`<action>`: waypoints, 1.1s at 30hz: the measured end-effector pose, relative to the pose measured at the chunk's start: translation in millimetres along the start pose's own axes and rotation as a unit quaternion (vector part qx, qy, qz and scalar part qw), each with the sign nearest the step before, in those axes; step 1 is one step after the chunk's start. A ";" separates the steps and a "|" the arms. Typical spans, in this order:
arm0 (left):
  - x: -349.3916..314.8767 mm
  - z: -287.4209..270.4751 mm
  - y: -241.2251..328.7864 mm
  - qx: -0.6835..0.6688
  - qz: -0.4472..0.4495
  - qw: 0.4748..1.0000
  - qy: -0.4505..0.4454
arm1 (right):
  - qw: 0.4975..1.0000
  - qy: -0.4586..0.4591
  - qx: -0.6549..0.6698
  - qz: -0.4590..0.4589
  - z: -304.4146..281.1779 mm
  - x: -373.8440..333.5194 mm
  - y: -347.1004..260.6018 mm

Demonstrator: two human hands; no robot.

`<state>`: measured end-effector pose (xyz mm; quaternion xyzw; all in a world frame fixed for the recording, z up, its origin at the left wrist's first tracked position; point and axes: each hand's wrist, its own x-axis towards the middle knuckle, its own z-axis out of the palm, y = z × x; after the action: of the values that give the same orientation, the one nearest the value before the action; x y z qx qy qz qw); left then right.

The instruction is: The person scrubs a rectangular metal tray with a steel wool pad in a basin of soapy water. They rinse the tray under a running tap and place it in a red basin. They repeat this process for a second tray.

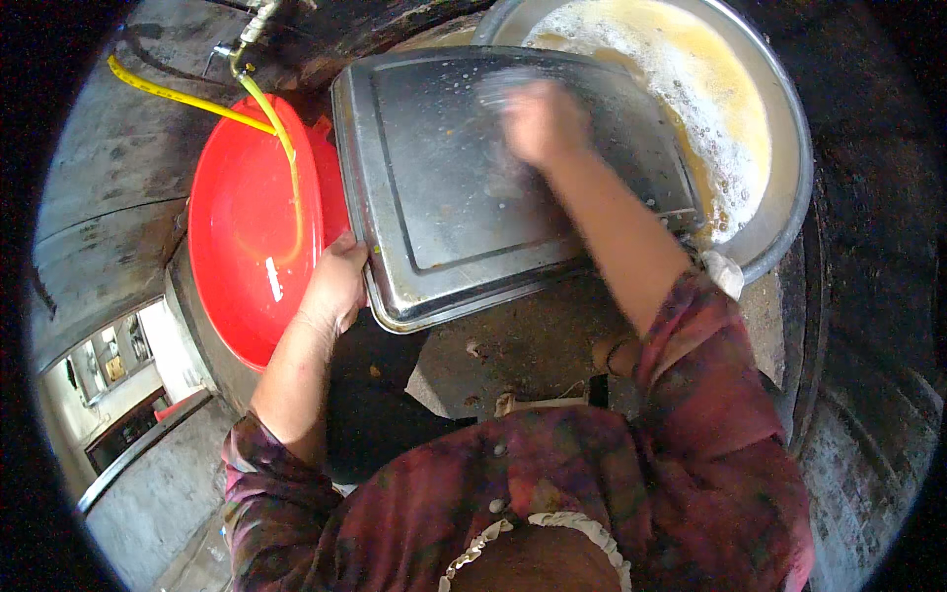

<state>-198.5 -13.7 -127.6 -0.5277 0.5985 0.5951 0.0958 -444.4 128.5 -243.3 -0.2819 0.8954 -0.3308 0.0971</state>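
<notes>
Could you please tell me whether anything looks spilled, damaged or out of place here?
Nothing looks clearly spilled or damaged. The one untidy detail is a small pale scrap on the dirty floor, near the metal tray. Light specks dot the tray, which seems ordinary beside a basin of suds.

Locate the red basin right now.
In the head view, the red basin sits at left, beside the metal tray and the left hand, with the yellow hose running over its rim.
</notes>
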 end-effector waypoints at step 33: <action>-1.6 13.2 -4.1 0.019 -0.023 1.000 -0.007 | 0.984 -0.047 -0.023 -0.169 -12.6 -42.5 -67.9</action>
<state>-201.6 -1.0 -132.6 -0.5349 0.5968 0.5852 0.1235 -384.1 117.2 -190.3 -0.4469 0.8363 -0.3085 0.0754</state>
